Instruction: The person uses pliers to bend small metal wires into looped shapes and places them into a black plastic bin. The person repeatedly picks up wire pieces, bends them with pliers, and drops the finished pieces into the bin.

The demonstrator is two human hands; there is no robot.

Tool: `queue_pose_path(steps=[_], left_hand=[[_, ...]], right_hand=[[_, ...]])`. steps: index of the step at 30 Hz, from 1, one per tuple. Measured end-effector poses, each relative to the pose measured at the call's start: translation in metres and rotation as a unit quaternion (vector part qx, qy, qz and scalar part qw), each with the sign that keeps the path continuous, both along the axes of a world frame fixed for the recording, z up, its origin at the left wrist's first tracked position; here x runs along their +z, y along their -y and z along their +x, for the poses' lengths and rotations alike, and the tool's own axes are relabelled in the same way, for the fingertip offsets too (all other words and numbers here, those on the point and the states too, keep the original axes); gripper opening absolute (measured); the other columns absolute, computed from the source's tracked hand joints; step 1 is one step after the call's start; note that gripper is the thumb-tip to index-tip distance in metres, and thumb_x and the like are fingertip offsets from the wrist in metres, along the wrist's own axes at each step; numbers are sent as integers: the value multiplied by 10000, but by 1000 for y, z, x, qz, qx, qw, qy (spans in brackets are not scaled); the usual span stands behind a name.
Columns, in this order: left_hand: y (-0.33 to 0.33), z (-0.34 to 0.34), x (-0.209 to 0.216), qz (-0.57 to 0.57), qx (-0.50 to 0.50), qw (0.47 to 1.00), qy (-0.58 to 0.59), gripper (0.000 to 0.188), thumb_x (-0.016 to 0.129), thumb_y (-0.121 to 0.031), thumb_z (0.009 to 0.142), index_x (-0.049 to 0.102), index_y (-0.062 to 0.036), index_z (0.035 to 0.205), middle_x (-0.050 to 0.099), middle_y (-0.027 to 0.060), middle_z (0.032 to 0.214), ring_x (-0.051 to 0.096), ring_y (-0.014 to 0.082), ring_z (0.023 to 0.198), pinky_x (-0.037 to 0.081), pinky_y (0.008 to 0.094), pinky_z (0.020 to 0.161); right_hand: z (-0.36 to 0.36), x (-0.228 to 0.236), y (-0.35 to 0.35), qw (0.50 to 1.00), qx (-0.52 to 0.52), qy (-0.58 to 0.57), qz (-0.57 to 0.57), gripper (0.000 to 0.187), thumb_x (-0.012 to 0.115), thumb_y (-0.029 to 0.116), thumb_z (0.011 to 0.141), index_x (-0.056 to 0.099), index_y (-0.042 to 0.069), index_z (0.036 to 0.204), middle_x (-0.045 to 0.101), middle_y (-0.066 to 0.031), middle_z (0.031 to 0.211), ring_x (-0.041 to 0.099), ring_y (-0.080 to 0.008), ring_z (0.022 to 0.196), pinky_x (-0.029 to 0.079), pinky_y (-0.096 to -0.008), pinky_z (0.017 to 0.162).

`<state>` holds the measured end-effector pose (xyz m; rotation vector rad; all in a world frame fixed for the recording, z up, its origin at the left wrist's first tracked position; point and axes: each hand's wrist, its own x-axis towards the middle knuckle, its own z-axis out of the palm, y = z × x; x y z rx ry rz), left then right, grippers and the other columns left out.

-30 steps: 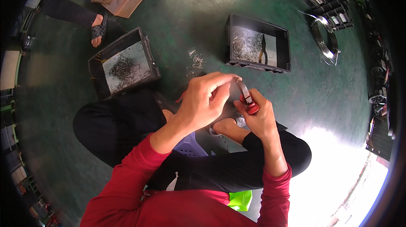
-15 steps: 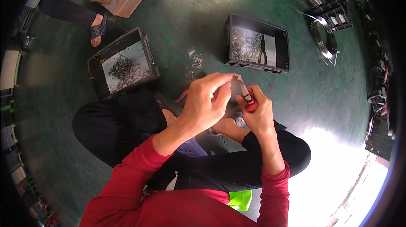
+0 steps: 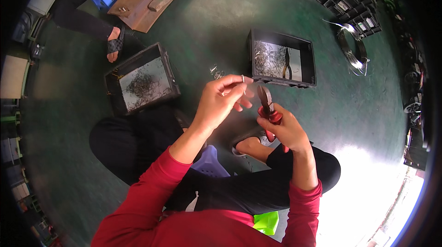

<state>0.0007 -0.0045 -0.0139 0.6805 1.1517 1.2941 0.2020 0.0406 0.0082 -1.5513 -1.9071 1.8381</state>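
Strong light falls from the lower right, burning out the floor [image 3: 317,122] there to featureless white, with a fainter sheen at upper centre and bright glints along the wire coil [image 3: 352,46]. The black trousers [image 3: 129,148] sink into deep shadow. Fisheye distortion bows straight edges toward a dark, bluish-fringed rim; the fingers [image 3: 230,80] of the left hand [image 3: 214,104] appear slightly soft, possibly from motion.

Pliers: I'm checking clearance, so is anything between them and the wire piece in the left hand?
Only fingertips of the left hand, which extend past the wire piece on the side of the pliers in the right hand. Nothing else visible stands in the gap, though one view leaves depth uncertain.
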Motion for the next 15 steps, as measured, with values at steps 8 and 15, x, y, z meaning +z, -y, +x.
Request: queue_pose_path(steps=[8,15], left_hand=[[0,-4,-3,-5,35,992,122,264,621,-182,924,627,7,1108,675,160,1023,693,261,916,565,354,796],[2,0,1,13,75,991,114,260,623,-178,922,635,0,1111,678,147,1042,685,253,943,560,367,829]], right_hand=[[0,-6,7,953,-36,-198,-225,285,674,274,904,597,26,1022,628,-53,955,588,-152,919,462,-298,814],[-11,-7,20,898,-39,-287,-331,287,656,244,917,609,4,1068,638,-74,975,607,-151,911,493,-292,786]])
